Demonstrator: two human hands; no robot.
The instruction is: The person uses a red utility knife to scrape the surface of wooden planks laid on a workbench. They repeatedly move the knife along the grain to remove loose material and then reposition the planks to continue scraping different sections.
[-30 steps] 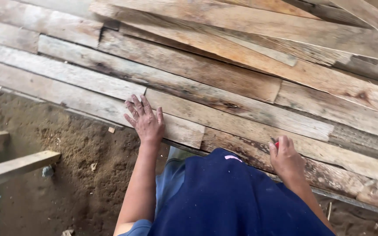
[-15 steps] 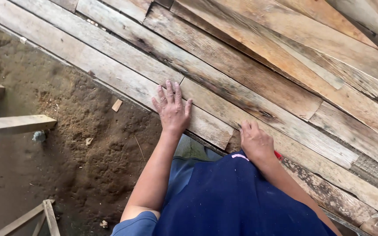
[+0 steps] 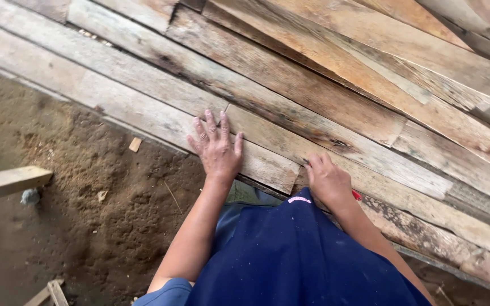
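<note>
Hands on the plank stack

Left hand [image 3: 216, 152] lies flat, fingers spread, on a plank [image 3: 160, 116] running left to right; right hand [image 3: 329, 182], fingers closed on a red pencil [image 3: 357, 195], rests beside its cut end.

Bare dirt floor [image 3: 86, 215] lies open beside my left hand [image 3: 216, 153]; ahead, overlapping planks [image 3: 313, 85] block passage, and a loose board [image 3: 7, 181] juts in far left.
</note>
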